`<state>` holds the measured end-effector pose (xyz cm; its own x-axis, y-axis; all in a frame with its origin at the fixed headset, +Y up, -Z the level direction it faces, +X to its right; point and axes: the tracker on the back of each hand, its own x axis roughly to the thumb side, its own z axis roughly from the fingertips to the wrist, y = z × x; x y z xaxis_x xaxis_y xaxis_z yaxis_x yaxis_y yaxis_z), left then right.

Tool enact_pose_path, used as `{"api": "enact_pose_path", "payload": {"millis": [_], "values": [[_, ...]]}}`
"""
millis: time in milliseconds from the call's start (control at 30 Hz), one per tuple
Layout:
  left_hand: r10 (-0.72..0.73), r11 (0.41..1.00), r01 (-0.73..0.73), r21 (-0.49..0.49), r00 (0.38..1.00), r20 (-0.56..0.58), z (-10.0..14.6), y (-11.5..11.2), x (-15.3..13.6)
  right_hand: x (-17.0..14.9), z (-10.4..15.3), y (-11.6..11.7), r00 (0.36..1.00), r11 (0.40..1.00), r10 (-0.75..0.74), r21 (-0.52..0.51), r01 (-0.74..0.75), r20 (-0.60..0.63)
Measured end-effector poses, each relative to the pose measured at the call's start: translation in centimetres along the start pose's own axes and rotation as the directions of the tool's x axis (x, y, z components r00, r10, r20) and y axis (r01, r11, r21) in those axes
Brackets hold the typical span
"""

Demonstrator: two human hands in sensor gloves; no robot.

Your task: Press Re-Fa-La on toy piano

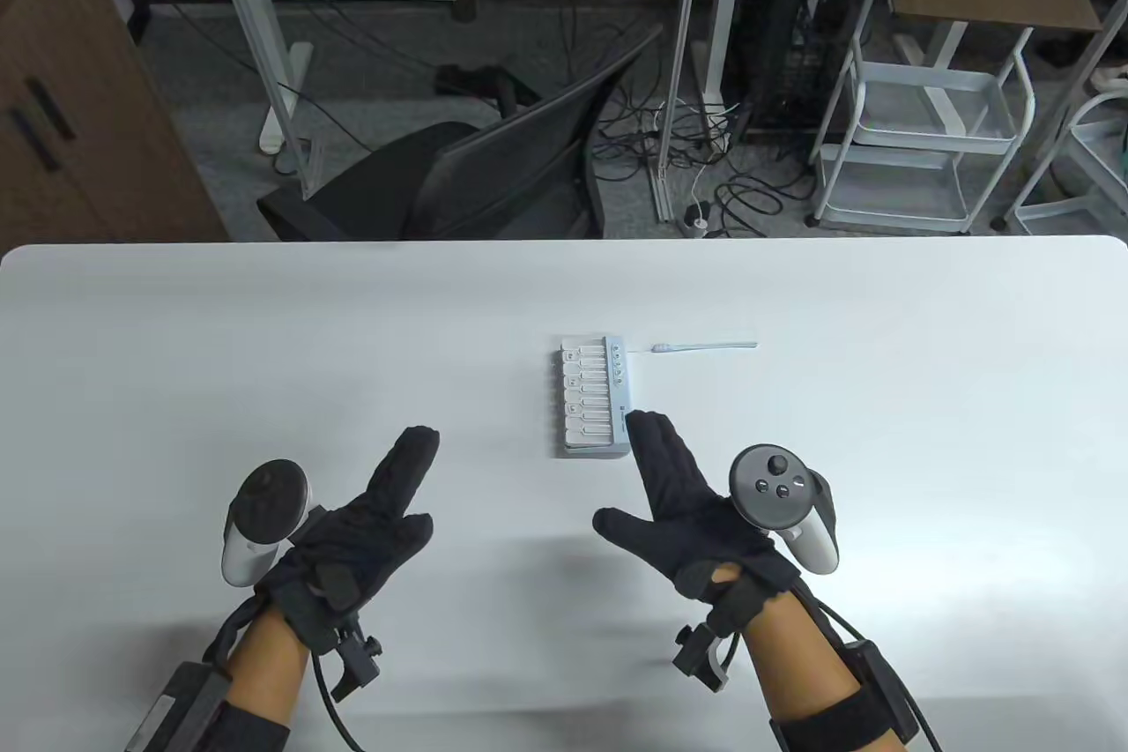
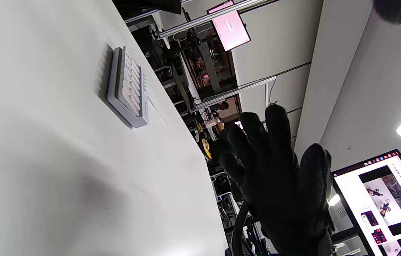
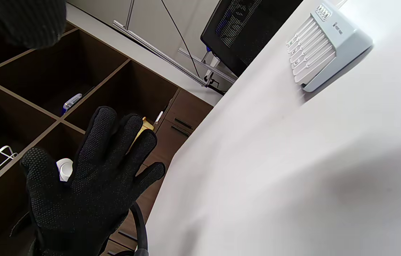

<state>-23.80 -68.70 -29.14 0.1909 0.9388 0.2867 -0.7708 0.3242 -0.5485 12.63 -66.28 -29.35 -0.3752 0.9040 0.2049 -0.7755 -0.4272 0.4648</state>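
Note:
The toy piano (image 1: 592, 396), small and pale blue with white keys, lies mid-table, its keys running away from me. It also shows in the left wrist view (image 2: 127, 89) and the right wrist view (image 3: 323, 46). My right hand (image 1: 661, 479) is open with its fingers spread, and its fingertips (image 1: 643, 421) lie just beside the piano's near right corner, not on the keys. My left hand (image 1: 388, 496) is open and empty over the table, left of and nearer than the piano. No key looks pressed.
A thin white stick (image 1: 705, 345) lies on the table (image 1: 176, 364) by the piano's far right corner. A black office chair (image 1: 493, 170) stands beyond the far edge. A metal cart (image 1: 925, 135) stands at the back right.

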Motion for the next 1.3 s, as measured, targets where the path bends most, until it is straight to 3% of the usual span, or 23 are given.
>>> {"api": "enact_pose_path", "payload": {"millis": [800,933,1133,1300], "values": [[-0.005,1.000,0.004,0.011,1.000,0.007,0.1,0.1,0.2,-0.3,0.0,0.2,1.000,1.000,0.014,0.016,-0.013,-0.021],[-0.006,1.000,0.006,0.012,1.000,0.005,0.1,0.2,0.2,-0.2,-0.3,-0.2,0.996,0.999,0.021,-0.025,-0.023,-0.083],[-0.004,1.000,0.004,0.016,1.000,0.012,0.1,0.3,0.2,1.3,-4.3,-1.6,0.948,0.967,0.190,-0.120,-0.226,-0.257],[-0.004,1.000,0.003,0.010,1.000,0.018,0.1,0.2,0.3,2.8,-9.9,-2.8,0.875,0.934,0.249,-0.135,-0.330,-0.415]]}}
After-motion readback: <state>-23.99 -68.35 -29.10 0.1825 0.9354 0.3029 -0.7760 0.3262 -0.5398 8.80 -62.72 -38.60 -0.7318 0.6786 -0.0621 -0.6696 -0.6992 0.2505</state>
